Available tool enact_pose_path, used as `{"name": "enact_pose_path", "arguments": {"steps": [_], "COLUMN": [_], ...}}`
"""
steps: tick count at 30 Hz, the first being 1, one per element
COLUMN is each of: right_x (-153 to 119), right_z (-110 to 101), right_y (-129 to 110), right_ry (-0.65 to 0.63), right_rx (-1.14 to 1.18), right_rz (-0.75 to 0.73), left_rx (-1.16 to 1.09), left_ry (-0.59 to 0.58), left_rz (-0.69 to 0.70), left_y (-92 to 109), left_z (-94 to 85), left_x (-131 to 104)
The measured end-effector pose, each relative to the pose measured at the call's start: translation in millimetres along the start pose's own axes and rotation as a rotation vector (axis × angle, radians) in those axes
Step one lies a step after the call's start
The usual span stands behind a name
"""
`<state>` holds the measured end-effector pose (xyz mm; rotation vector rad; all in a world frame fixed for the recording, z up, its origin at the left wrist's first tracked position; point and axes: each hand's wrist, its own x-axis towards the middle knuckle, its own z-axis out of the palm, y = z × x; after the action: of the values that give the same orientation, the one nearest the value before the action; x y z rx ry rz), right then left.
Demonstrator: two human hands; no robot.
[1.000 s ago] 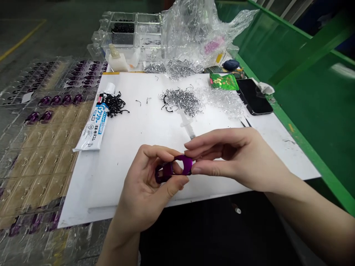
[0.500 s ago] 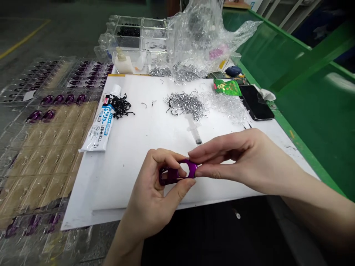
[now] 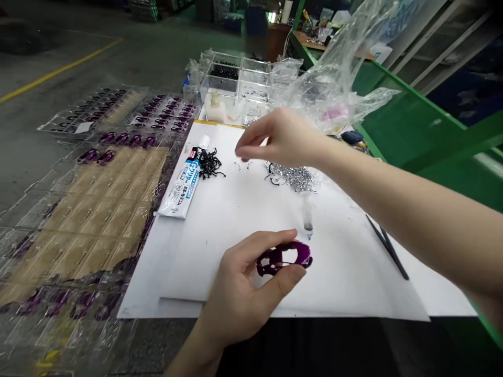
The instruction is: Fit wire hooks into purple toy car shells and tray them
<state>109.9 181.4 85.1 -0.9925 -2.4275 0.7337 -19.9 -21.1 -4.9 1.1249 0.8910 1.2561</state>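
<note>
We see the purple part (image 3: 302, 253) in the left hand (image 3: 245, 290), lifted in front of the white sheet (image 3: 231, 262), its far end sticking out past the fingertips. We judge it light and stiff, probably thin glossy plastic, so it may slip under dry fingers and scratch easily; its narrow rims around the openings could crack if squeezed hard. We would take hold along its 2 long edges, as thumb and fingers do here, and keep pressure off the openings. The right hand (image 3: 285, 139) hangs between the black strands (image 3: 211, 163) and the silver strands (image 3: 296, 179), thumb and fingertips narrowly spaced; we cannot tell whether anything sits between them. In the frame 0.5 s earlier, we saw 2 hands on the part; now only 1 holds it, and the tweezers (image 3: 389, 248), mostly hidden then, show plainly.
</note>
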Motion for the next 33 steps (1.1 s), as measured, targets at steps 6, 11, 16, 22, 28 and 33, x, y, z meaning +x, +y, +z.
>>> {"name": "enact_pose_path", "arguments": {"steps": [6, 11, 16, 22, 28, 33], "right_x": [42, 42, 32, 19, 0, -74], "right_z": [56, 68, 67, 63, 50, 8], "right_y": [10, 3, 6, 17, 21, 17], "right_ry": [-0.166, -0.156, -0.137, -0.105, 0.05, 0.413], "right_rx": [-0.16, -0.263, -0.256, -0.105, 0.12, 0.279], "right_rz": [0.012, -0.038, -0.064, -0.059, 0.048, 0.102], "left_rx": [0.063, 0.079, 0.062, 0.088, -0.052, -0.119], "left_ry": [-0.045, -0.059, -0.062, -0.076, -0.007, -0.04], "left_rz": [0.0, -0.021, -0.058, -0.016, -0.039, -0.013], "left_y": [1, 2, 2, 0, -4, -7], "left_z": [3.5, 2.7, 0.8, 0.8, 1.1, -1.1], "left_x": [-1, 0, 0, 1, 3, 5]}}
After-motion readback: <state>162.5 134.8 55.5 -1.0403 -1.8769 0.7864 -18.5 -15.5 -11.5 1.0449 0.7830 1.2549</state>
